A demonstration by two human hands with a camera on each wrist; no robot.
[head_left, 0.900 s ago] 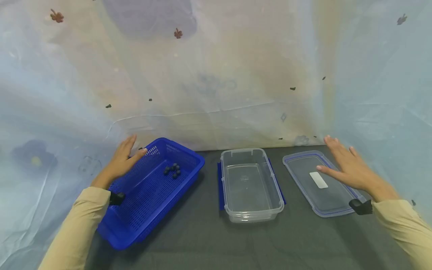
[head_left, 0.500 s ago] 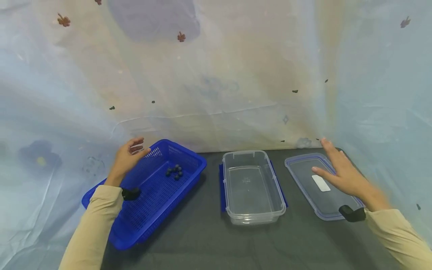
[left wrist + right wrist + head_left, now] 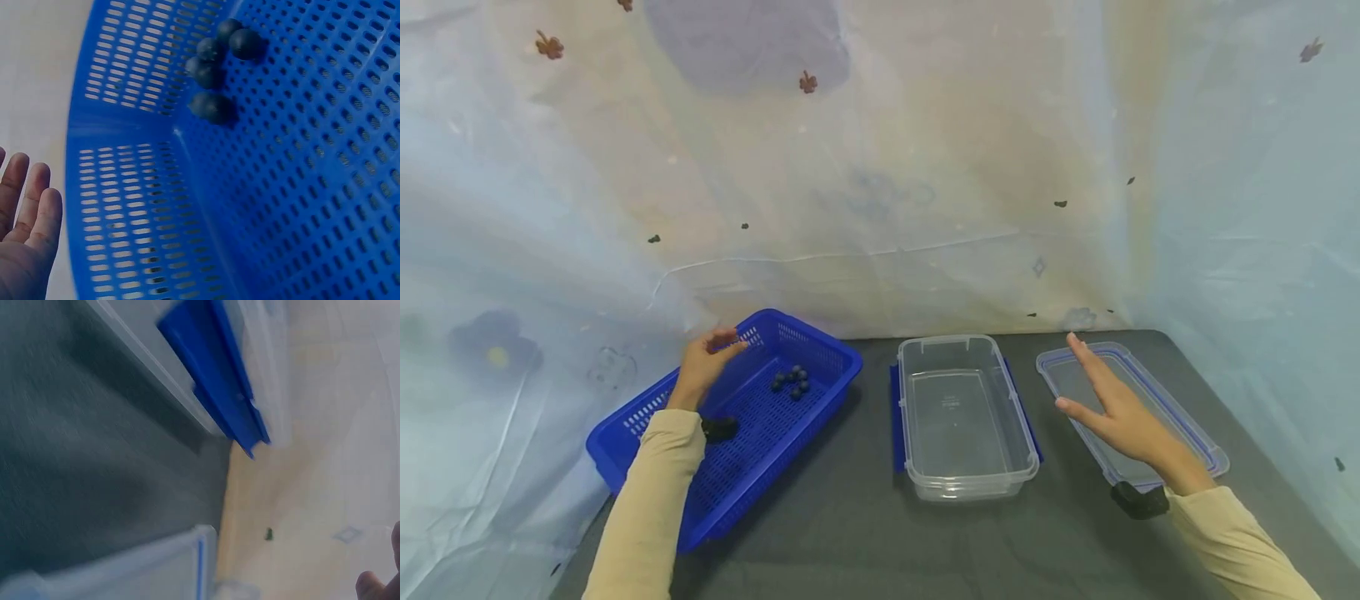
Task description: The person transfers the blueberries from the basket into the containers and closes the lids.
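Dark grey desk point(image 3: 865, 533), pale flowered sheet point(image 3: 880, 167) behind. Left hand point(image 3: 706, 363) relaxed, empty, over basket point(image 3: 647, 417) rim; berries point(image 3: 792, 382) inside. Right hand point(image 3: 1112, 408) flat, empty, above lid point(image 3: 1195, 433). Clear box point(image 3: 966, 479) between.

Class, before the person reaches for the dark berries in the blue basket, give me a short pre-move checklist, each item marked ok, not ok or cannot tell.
1. Left hand free, holding nothing: ok.
2. Right hand free, held over the lid: ok.
3. Berries visible and uncovered in the blue basket: ok.
4. Clear container open and unblocked: ok.
5. Container latches folded clear of the rim: cannot tell.
6. Berries loose rather than stuck together: cannot tell.
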